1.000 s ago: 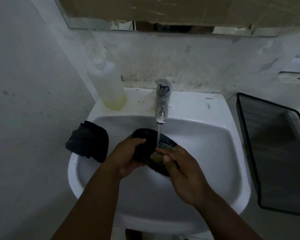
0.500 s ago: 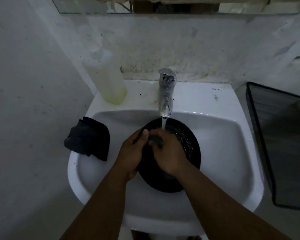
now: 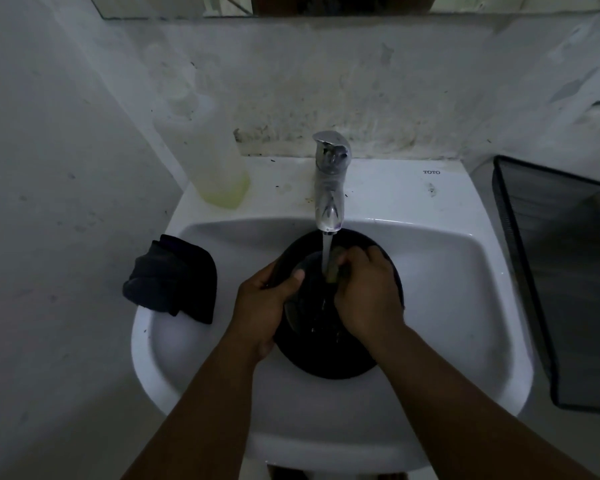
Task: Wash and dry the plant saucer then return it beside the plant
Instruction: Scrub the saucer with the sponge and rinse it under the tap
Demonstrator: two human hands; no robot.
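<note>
The round black plant saucer (image 3: 329, 358) lies in the white sink basin (image 3: 440, 289), under the running chrome tap (image 3: 329, 181). My left hand (image 3: 262, 306) grips the saucer's left rim, thumb over the inside. My right hand (image 3: 368, 292) holds a small greenish sponge (image 3: 334, 268) pressed against the saucer's inside, right where the water stream lands. Both hands cover much of the saucer's middle.
A dark folded cloth (image 3: 172, 275) hangs over the sink's left rim. A plastic bottle with yellowish liquid (image 3: 208, 157) stands at the sink's back left corner. A black mesh bin (image 3: 565, 282) stands right of the sink. Walls close in at left and behind.
The saucer went from tilted on edge to lying flatter under the tap. My right hand with the sponge has moved up and right across its inside.
</note>
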